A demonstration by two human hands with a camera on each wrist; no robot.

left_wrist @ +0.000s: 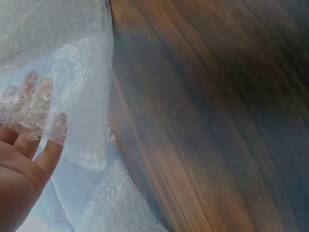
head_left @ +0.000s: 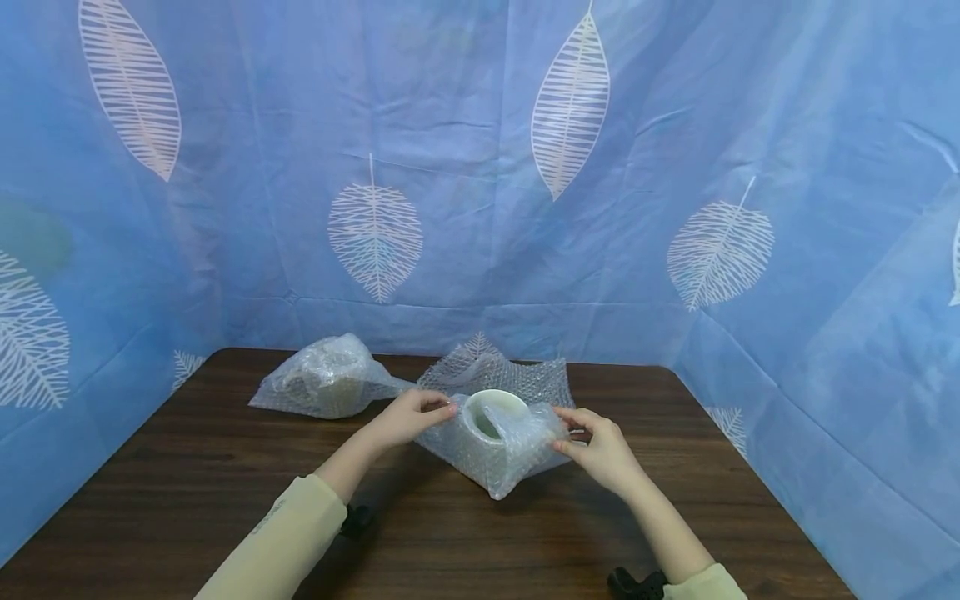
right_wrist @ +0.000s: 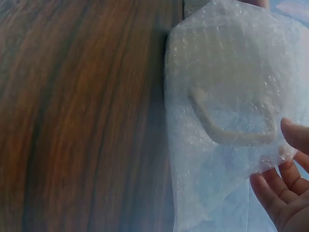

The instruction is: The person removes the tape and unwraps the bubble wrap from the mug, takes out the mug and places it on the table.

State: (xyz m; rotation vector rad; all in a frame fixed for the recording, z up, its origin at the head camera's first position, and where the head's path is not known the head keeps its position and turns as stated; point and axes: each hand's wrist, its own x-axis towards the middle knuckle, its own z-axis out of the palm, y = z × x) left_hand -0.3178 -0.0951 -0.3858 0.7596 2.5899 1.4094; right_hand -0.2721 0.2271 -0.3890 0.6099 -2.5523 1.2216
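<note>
A white mug (head_left: 498,403) stands in a sheet of bubble wrap (head_left: 525,446), its round mouth facing up and partly covered by a folded flap. Through the film in the right wrist view its handle (right_wrist: 227,135) shows. My left hand (head_left: 408,414) is at the wrap's left side; in the left wrist view its extended fingers (left_wrist: 48,104) show through the clear film. On the right, by the handle, my right hand (head_left: 603,450) pinches the edge of the wrap between thumb and fingers.
Another bubble-wrapped item (head_left: 330,379) lies at the back left of the dark wooden table (head_left: 202,475), its wrap reaching toward the mug's sheet. Behind the mug the wrap spreads flat. A blue leaf-patterned curtain (head_left: 465,233) surrounds the table's back and sides.
</note>
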